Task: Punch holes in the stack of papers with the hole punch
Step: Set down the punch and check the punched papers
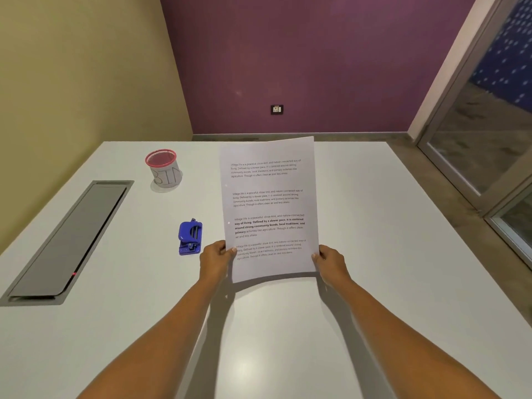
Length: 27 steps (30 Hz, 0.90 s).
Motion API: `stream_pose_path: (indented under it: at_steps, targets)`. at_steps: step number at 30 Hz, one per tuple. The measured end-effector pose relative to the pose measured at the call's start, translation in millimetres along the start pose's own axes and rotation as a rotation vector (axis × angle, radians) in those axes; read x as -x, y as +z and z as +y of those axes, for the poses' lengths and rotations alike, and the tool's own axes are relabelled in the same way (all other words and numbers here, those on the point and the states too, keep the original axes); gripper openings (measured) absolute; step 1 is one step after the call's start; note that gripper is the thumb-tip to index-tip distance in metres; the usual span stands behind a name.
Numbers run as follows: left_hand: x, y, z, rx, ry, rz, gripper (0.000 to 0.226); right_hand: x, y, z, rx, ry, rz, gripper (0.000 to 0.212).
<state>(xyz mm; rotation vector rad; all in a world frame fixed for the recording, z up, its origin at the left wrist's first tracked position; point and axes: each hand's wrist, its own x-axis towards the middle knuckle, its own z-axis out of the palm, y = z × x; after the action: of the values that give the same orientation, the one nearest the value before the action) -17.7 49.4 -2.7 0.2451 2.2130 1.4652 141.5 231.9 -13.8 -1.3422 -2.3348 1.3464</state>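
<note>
The stack of papers (269, 208), white with printed text, is held upright above the white table (374, 254), its bottom edge lifted off the surface. Two small holes show along its left margin. My left hand (214, 262) grips the lower left edge and my right hand (331, 263) grips the lower right edge. The blue hole punch (190, 237) rests on the table just left of my left hand, apart from the paper.
A red-rimmed mesh cup (164, 168) wrapped in paper marked "BIN" stands at the back left. A grey cable-tray lid (69, 240) is set into the table's left side. A glass door (489, 139) is at the right.
</note>
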Motion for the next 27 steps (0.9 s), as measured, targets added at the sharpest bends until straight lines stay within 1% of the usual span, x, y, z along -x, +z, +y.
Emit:
stream_pose_path:
  at_steps: [3,5,9,14,17,19,21,24,27]
  targets:
    - [0,-3,6,0.001,0.013,0.013,0.003,3,-5,-6,0.039,0.009,0.009,0.016]
    - [-1,-3,10,-0.003,0.027,0.013,0.011,5,-7,-9,0.062,0.027,0.023,0.015]
    - [-3,-2,16,0.017,0.032,0.026,0.005,9,-10,-15,0.130,0.098,0.079,0.016]
    - [-12,2,22,0.006,0.030,0.048,0.011,4,-22,-25,0.146,0.132,0.168,0.010]
    - [-18,9,27,-0.023,0.021,0.062,0.020,-4,-29,-25,0.111,0.119,0.186,0.009]
    - [-23,20,36,-0.041,0.018,0.054,0.018,-14,-38,-22,0.086,0.109,0.200,0.008]
    - [-30,36,50,-0.051,0.010,0.029,0.011,-29,-52,-18,0.093,0.090,0.204,0.014]
    - [-45,71,71,-0.052,-0.021,0.000,0.024,-58,-79,-7,0.119,0.085,0.216,0.018]
    - [-58,116,90,-0.016,-0.049,-0.020,0.026,-95,-115,11,0.131,0.082,0.226,0.018]
